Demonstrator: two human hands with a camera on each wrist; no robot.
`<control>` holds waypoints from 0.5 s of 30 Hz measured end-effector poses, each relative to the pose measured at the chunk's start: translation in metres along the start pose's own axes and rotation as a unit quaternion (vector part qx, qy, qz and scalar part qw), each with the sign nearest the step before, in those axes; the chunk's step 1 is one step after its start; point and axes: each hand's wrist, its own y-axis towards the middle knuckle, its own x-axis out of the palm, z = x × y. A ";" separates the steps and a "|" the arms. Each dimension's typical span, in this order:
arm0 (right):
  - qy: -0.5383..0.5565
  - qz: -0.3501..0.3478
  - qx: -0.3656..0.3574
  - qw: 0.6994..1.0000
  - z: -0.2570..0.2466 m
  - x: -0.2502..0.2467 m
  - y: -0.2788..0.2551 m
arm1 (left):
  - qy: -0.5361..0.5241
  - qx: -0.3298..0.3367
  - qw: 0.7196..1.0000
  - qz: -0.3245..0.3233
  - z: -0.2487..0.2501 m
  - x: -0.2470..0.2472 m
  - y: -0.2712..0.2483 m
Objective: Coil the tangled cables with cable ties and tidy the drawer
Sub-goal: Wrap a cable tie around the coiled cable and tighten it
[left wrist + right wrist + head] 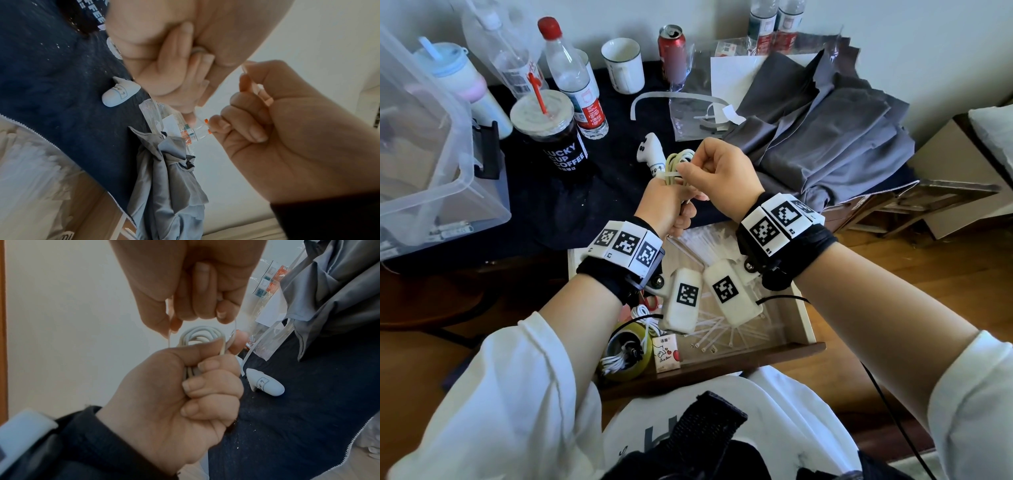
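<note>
In the head view my left hand (671,202) grips a coiled cream cable (678,161) above the table, its loops sticking up out of the fist. My right hand (700,168) pinches a white cable tie (669,177) that wraps round the coil. The right wrist view shows the coil (197,335) in the left fist (205,386), with the tie's thin strands (169,339) running up into the right hand (197,309). Below my wrists the drawer (804,329) stands open, with several loose cable ties (717,330) and a white cable (643,317) inside.
A yellow tape roll (635,368) and a small carton (667,353) lie in the drawer's front left. On the dark tabletop stand a coffee cup (551,137), bottles (575,78), a mug (623,65), a can (672,48), a white controller (650,150), grey cloth (835,130) and a clear bin (424,144).
</note>
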 end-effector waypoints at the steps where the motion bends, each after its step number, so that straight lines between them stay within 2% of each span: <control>1: 0.000 -0.002 0.001 1.000 0.000 0.000 0.000 | 0.005 -0.002 1.000 -0.003 0.000 0.001 0.000; 9: 0.012 -0.010 0.007 1.000 -0.001 0.001 0.001 | 0.051 -0.026 0.998 0.023 -0.001 0.003 0.004; 15: 0.000 -0.033 0.019 0.999 0.000 0.002 0.003 | 0.088 -0.019 0.995 0.050 -0.005 0.006 0.005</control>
